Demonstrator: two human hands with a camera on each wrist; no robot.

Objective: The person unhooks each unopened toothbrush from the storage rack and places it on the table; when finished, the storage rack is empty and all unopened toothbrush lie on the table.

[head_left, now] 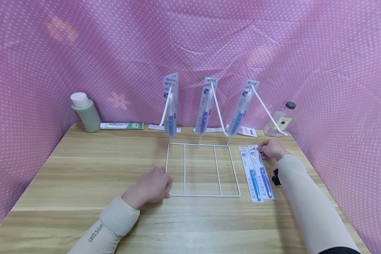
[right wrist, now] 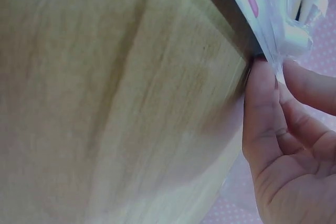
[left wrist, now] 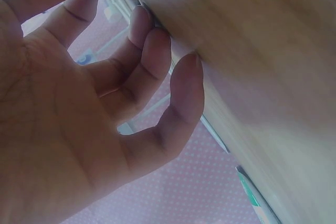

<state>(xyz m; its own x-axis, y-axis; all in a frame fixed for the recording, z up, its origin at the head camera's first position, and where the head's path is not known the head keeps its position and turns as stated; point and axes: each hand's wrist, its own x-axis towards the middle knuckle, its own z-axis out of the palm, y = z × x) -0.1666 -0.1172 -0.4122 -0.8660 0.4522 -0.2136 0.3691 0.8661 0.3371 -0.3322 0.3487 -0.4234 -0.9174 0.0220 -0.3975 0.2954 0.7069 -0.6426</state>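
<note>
— Why is the right hand [head_left: 272, 149] there, right of centre?
— Thumb and fingertips pinch the purple toothbrush pack [head_left: 261, 172] at its upper end, perhaps keeping off the brush [head_left: 265, 180]. The left hand [head_left: 151, 185], below centre, bends its fingers beside the rack [head_left: 185, 169], maybe bracing it; whether they pinch wire, I cannot tell.
— Containers?
— That pack encloses one brush; the upper-left bottle [head_left: 88, 115] is opaque.

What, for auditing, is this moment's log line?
right hand: pinches purple-handled packaged toothbrush | left hand: at white wire rack, grip unclear
</note>
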